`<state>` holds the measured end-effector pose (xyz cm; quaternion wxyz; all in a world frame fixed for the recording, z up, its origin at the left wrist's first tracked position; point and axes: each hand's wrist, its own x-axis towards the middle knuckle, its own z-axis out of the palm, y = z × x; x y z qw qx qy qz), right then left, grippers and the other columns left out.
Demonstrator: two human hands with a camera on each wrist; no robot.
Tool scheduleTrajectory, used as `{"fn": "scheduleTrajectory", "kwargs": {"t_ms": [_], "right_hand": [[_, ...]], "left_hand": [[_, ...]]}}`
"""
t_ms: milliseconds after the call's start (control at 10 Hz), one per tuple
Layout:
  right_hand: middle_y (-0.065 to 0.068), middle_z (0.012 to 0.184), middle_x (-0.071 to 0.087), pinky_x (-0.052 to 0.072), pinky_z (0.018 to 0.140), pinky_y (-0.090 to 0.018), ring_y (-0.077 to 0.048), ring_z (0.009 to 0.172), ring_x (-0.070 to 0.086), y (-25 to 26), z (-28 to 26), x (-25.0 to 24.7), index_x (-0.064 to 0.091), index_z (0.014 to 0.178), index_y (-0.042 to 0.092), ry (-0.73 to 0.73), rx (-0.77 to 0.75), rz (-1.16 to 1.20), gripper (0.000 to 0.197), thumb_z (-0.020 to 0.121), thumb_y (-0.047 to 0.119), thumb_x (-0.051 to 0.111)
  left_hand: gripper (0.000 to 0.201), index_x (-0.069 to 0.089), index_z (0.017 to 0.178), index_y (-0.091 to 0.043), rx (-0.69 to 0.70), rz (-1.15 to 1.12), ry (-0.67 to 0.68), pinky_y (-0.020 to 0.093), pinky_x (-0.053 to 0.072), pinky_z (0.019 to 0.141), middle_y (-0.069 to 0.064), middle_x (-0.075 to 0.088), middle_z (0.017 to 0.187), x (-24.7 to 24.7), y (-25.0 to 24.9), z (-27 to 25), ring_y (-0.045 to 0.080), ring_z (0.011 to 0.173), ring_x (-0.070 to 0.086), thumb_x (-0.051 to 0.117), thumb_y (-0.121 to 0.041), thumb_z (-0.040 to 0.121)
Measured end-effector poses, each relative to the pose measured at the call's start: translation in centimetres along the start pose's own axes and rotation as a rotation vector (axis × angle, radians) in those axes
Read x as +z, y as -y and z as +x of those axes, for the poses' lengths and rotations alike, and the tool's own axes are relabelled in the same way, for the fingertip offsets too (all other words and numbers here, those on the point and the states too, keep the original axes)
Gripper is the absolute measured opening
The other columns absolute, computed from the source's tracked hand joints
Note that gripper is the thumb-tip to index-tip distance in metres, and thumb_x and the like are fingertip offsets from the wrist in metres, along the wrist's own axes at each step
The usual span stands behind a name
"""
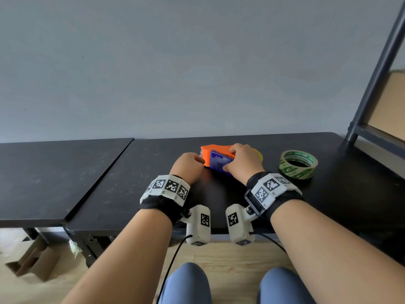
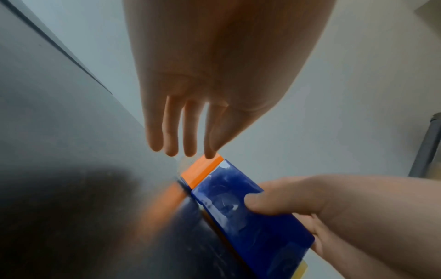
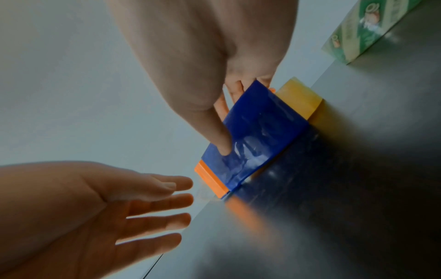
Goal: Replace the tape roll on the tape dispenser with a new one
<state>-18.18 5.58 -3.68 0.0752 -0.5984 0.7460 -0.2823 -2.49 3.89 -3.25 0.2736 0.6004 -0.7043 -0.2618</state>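
Both forearms reach forward over the near edge of the black bench [image 1: 274, 207], palms down. The right hand [image 1: 244, 160] clamps the tape dispenser [image 1: 219, 161] from above, thumb pressed on its blue near face and fingers curled over the far side. The left hand [image 1: 188, 165] has straight, slightly spread fingers, and its fingertips [image 2: 211, 151] touch the orange end; it holds nothing. The dispenser sits on the bench near the middle, its long axis running left to right and slightly slanted, orange end to the left, a yellow part showing at the right end. The green-printed tape roll [image 1: 298, 164] lies flat on the bench well to the right of the right hand, near a shelf upright [image 1: 372, 80]. Bare bench surface stretches to the left, up to a seam with a second tabletop [image 1: 54, 178].
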Motion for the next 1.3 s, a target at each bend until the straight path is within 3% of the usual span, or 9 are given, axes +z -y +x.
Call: {"fn": "scheduleTrajectory", "kwargs": {"t_ms": [100, 200, 300, 500, 600, 800, 1000, 1100, 1300], "right_hand": [[-0.011, 0.13, 0.056, 0.045, 0.103, -0.035, -0.03, 0.121, 0.058, -0.7, 0.0, -0.4, 0.06, 0.128, 0.016, -0.035, 0.005, 0.081, 0.041, 0.087, 0.018, 0.063], [-0.011, 0.13, 0.055, 0.046, 0.098, -0.036, -0.029, 0.122, 0.055, -1.3, 0.0, -0.9, 0.062, 0.123, 0.017, -0.06, 0.034, 0.161, 0.033, 0.09, 0.02, 0.06], [-0.01, 0.13, 0.055, 0.048, 0.096, -0.038, -0.028, 0.121, 0.055, -2.1, -0.1, -1.5, 0.061, 0.124, 0.017, -0.075, 0.042, 0.19, 0.034, 0.091, 0.024, 0.057], [-0.012, 0.134, 0.053, 0.049, 0.094, -0.039, -0.03, 0.12, 0.055, -3.8, -0.4, -2.5, 0.058, 0.129, 0.019, -0.049, 0.093, 0.133, 0.039, 0.092, 0.015, 0.052], [-0.012, 0.132, 0.058, 0.051, 0.098, -0.044, -0.032, 0.118, 0.058, -3.8, -1.1, -2.6, 0.06, 0.128, 0.02, -0.034, 0.095, 0.096, 0.035, 0.093, 0.023, 0.052], [-0.011, 0.133, 0.058, 0.048, 0.1, -0.042, -0.033, 0.122, 0.054, -2.4, -2.5, -4.0, 0.055, 0.134, 0.02, 0.043, 0.079, 0.043, 0.048, 0.087, 0.028, 0.058], [-0.01, 0.149, 0.045, 0.04, 0.109, -0.045, -0.033, 0.138, 0.04, -0.3, -3.4, -6.3, 0.04, 0.148, 0.023, 0.109, 0.005, -0.1, 0.066, 0.086, 0.029, 0.062], [-0.011, 0.148, 0.042, 0.04, 0.109, -0.043, -0.033, 0.137, 0.039, 1.0, -4.0, -7.8, 0.036, 0.149, 0.022, 0.126, -0.036, -0.204, 0.067, 0.087, 0.032, 0.062], [-0.007, 0.153, 0.036, 0.037, 0.111, -0.045, -0.031, 0.14, 0.034, 2.9, -4.7, -11.0, 0.031, 0.151, 0.027, 0.12, -0.106, -0.267, 0.073, 0.086, 0.036, 0.062]], "left_hand": [[0.028, 0.071, 0.095, -0.017, 0.003, -0.014, -0.088, 0.027, 0.045, 0.081, 0.006, 0.071, 0.108, 0.1, -0.2, -0.1, 0.026, 0.104, 0.063, 0.049, -0.003, 0.085], [0.028, 0.07, 0.093, -0.018, 0.019, -0.027, -0.113, 0.028, 0.046, 0.08, 0.006, 0.071, 0.105, 0.5, -0.6, -0.3, 0.026, 0.101, 0.063, 0.049, -0.003, 0.085], [0.03, 0.071, 0.099, -0.016, 0.037, -0.029, -0.119, 0.029, 0.047, 0.083, 0.006, 0.07, 0.106, 1.1, -1.3, -0.3, 0.026, 0.1, 0.063, 0.047, -0.003, 0.086], [0.033, 0.068, 0.109, -0.016, 0.047, 0.012, -0.1, 0.032, 0.048, 0.089, 0.005, 0.067, 0.117, 1.8, -2.1, -0.6, 0.025, 0.108, 0.061, 0.046, -0.004, 0.087], [0.038, 0.065, 0.117, -0.017, 0.042, 0.084, -0.048, 0.029, 0.047, 0.088, 0.005, 0.064, 0.122, 2.2, -2.2, -1.0, 0.024, 0.109, 0.061, 0.045, -0.004, 0.088], [0.045, 0.054, 0.133, -0.018, 0.052, 0.319, 0.053, 0.035, 0.048, 0.096, 0.01, 0.056, 0.134, 1.6, -3.0, -2.2, 0.029, 0.119, 0.056, 0.048, -0.009, 0.09], [0.038, 0.058, 0.123, -0.017, 0.056, 0.519, 0.038, 0.044, 0.05, 0.095, 0.011, 0.057, 0.127, -1.2, -5.4, -3.8, 0.033, 0.117, 0.055, 0.048, -0.023, 0.088], [0.045, 0.055, 0.13, -0.016, 0.084, 0.645, 0.033, 0.042, 0.046, 0.099, 0.012, 0.051, 0.132, -3.0, -6.8, -4.2, 0.033, 0.122, 0.05, 0.047, -0.013, 0.085], [0.048, 0.051, 0.135, -0.018, 0.11, 0.72, -0.042, 0.046, 0.044, 0.101, 0.01, 0.045, 0.138, -5.9, -8.8, -4.6, 0.032, 0.129, 0.043, 0.049, -0.018, 0.087]]}}
